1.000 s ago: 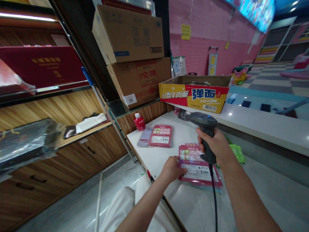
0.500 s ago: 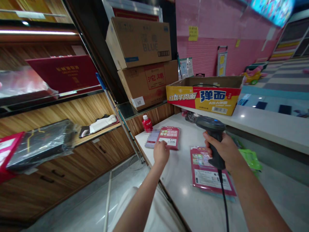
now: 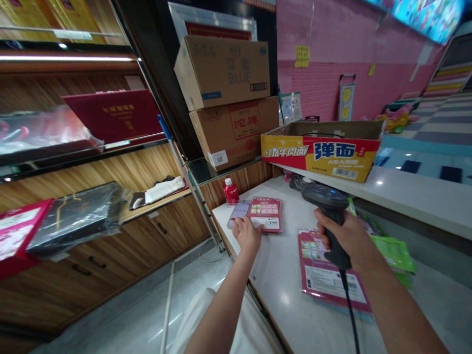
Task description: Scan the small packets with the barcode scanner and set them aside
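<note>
My right hand point(image 3: 348, 241) grips a black barcode scanner point(image 3: 328, 216) by its handle, with a cable hanging down from it. Below the scanner lies a flat pink packet point(image 3: 332, 282) with a white label, partly covered by scanner and hand. My left hand point(image 3: 248, 233) is over the near edge of a phone point(image 3: 239, 212) with a lit screen, its fingers apart and holding nothing. Whether the fingertips touch the phone I cannot tell. Beside the phone is a second pink packet point(image 3: 266, 209), close to my left thumb. A red bottle point(image 3: 231, 191) with a white cap stands behind the phone.
On the raised ledge to the right sits an open yellow and red carton point(image 3: 320, 152). Two brown boxes point(image 3: 232, 73) are stacked behind the white counter point(image 3: 273, 275). Green packages point(image 3: 394, 253) lie beyond my right wrist. Wooden shelves point(image 3: 147, 152) and a blue-topped pole point(image 3: 177, 152) are at left.
My left hand's curled fingers have spread apart near the phone. The view has shifted slightly, so everything appears a little further right. My right hand still holds the scanner over the nearer packet.
</note>
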Tool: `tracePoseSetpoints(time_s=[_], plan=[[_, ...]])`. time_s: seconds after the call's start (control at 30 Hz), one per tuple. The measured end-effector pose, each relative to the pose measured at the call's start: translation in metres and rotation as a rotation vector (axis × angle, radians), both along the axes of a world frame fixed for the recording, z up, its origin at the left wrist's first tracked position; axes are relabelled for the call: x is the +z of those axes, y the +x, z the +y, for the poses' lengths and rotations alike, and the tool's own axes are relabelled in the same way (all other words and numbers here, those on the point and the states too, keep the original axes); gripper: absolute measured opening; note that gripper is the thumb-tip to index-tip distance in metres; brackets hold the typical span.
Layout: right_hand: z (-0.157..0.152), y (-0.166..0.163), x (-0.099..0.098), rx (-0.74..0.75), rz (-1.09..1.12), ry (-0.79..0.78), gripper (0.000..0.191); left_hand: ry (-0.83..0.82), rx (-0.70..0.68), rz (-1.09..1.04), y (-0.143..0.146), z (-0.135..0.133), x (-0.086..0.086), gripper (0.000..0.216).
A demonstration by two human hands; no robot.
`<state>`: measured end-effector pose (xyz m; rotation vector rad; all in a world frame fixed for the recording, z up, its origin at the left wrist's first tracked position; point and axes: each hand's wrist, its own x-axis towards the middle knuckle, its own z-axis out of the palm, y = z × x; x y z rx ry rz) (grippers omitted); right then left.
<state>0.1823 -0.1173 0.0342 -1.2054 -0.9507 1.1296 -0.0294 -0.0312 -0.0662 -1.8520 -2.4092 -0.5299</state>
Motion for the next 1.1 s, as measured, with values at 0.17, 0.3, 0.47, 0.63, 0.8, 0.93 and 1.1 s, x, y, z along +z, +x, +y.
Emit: tracePoseSetpoints(time_s=[0.17,0.3,0.47,0.63,0.8,0.93,1.1], plan=[[0.001,0.000,-0.004,0.015,-0.026,0.010,0.034,-0.008,-0.003,-0.056,0.004,-0.007,0.003,0.046],[0.003,0.001,-0.006,0.012,-0.025,0.012,0.034,0.037,0.007,-0.273,-0.006,-0.002,0.002,0.056],[0.005,-0.001,-0.009,0.038,-0.031,-0.003,0.035,-0.150,-0.026,-0.994,-0.033,0.006,0.003,0.038],[0.006,-0.012,-0.016,0.068,-0.044,-0.041,0.033,-0.342,-0.093,-1.522,-0.044,0.003,0.009,0.031],[0.010,-0.031,-0.033,0.157,-0.090,-0.072,0.034,0.030,-0.135,-1.587,-0.039,0.011,0.012,0.034],[0.012,-0.046,-0.046,0.176,-0.136,-0.086,0.032,0.256,-0.170,-1.588,-0.039,0.030,0.011,0.039],[0.014,-0.055,-0.051,0.111,-0.175,-0.069,0.030,0.292,-0.181,-1.585,-0.041,0.039,0.008,0.043]])
